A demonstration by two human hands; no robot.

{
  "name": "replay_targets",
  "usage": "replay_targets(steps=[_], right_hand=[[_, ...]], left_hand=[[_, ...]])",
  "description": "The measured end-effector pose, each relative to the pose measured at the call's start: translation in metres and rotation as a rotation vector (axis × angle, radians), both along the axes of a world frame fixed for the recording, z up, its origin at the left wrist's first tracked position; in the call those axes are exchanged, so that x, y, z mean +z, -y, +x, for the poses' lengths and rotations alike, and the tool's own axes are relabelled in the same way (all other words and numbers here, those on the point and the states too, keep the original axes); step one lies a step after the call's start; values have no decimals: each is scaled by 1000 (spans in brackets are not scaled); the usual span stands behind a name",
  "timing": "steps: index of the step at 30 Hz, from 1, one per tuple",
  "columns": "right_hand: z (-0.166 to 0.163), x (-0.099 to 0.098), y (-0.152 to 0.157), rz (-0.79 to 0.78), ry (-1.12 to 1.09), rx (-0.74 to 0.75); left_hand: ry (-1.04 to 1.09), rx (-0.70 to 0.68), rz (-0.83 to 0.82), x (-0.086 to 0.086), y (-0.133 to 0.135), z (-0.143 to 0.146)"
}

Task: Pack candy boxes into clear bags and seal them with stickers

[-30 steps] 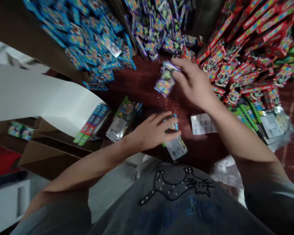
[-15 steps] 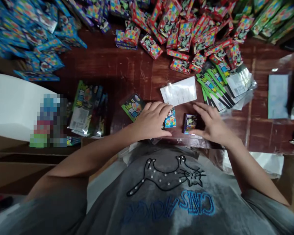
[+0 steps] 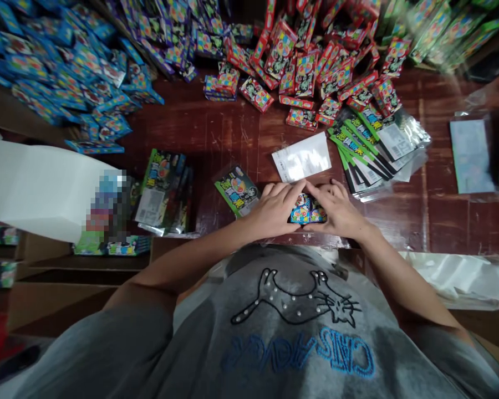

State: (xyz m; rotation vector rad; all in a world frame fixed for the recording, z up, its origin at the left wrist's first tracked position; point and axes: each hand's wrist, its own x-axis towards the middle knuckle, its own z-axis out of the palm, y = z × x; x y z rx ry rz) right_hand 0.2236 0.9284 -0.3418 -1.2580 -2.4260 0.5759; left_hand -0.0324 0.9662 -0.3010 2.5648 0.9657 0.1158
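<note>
At the table's near edge my left hand (image 3: 279, 209) curls around a small blue printed box (image 3: 300, 210). My right hand (image 3: 336, 209) closes on a small purple printed box (image 3: 317, 214) from the other side. The two boxes stand side by side, touching or nearly so, and my fingertips meet above them. Fingers cover the boxes' outer sides. Just left of my left hand lies a black-and-green printed packet (image 3: 238, 190). A white paper in clear plastic (image 3: 303, 157) lies beyond my hands.
Blue boxes (image 3: 75, 77), purple boxes (image 3: 170, 33), red boxes (image 3: 303, 72) and green boxes (image 3: 434, 33) are heaped at the back. Green-and-black packets (image 3: 370, 144) fan out on the right. More packets (image 3: 162, 185) lie left, beside a curved white sheet (image 3: 37, 183).
My hands have come together, bringing the blue box and the purple box from a gap apart to side by side. The view has shifted slightly.
</note>
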Motion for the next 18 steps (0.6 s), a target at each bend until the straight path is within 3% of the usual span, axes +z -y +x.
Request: replay_targets(steps=[7, 11, 13, 18], right_hand=[[5, -6, 13, 97, -43, -128], [-3, -3, 21, 126, -70, -232], [-12, 3, 28, 164, -94, -283], [-28, 14, 46, 344, -75, -523]], left_hand=[[-185, -229, 18, 36, -33, -77], [-260, -253, 4, 41, -43, -101], [-271, -198, 50, 40, -38, -100], [-184, 122, 134, 30, -10, -91]])
